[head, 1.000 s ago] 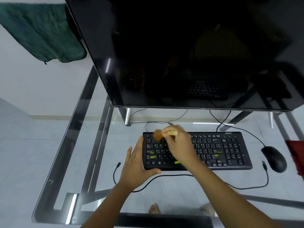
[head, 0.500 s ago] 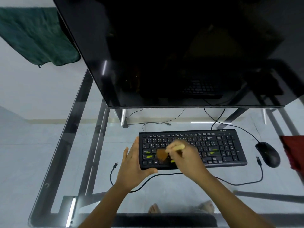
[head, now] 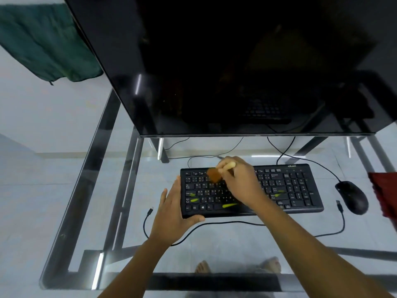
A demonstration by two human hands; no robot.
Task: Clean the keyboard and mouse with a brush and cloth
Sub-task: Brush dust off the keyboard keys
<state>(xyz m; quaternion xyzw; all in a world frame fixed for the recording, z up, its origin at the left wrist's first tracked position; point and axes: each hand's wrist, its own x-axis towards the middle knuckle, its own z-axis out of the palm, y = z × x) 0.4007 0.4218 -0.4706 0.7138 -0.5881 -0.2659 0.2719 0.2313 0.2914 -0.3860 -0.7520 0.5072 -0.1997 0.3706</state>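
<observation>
Gripping the brush (head: 217,174) over the keyboard (head: 287,188)'s ten-o'clock keys, the right hand (head: 240,181) risked popping keycaps if pressed hard, while the left hand (head: 174,214) clasped its nine-o'clock edge; the mouse (head: 352,197) lay at three o'clock.

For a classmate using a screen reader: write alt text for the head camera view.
A right hand sweeps a small brush over the upper-left keys of a black keyboard while the left hand grips its left end. It sits on a glass desk below a dark monitor, a black mouse at right.
</observation>
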